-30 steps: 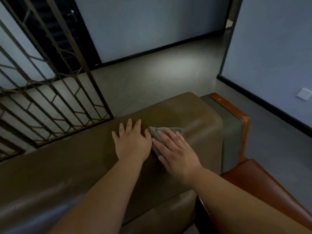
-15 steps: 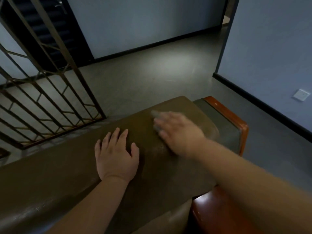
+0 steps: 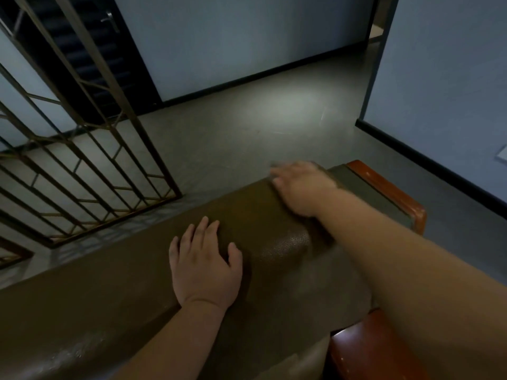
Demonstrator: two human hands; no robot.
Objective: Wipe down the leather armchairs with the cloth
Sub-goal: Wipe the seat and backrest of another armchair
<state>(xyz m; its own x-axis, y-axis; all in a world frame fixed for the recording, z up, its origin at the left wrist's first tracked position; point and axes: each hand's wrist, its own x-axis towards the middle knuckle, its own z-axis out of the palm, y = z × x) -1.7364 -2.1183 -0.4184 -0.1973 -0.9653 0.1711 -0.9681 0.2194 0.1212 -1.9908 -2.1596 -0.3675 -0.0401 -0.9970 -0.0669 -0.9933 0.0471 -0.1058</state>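
Observation:
The brown leather armchair's back point(image 3: 255, 215) runs across the lower half of the view. My left hand point(image 3: 204, 263) rests flat on its top, fingers spread. Further right, my right hand point(image 3: 299, 186) lies blurred at the far top corner of the backrest, pressing the grey cloth point(image 3: 277, 164) against the leather. Only a thin grey edge of the cloth shows past the fingertips; the rest is hidden under the palm.
An orange-brown wooden armrest point(image 3: 389, 190) frames the chair's right side, and another glossy one point(image 3: 367, 349) sits at the lower right. A metal lattice gate point(image 3: 76, 149) stands on the left. Grey floor point(image 3: 274, 116) and blue walls lie beyond.
My right hand slid the cloth from beside my left hand away to the far right corner of the backrest. My left hand stayed flat on top.

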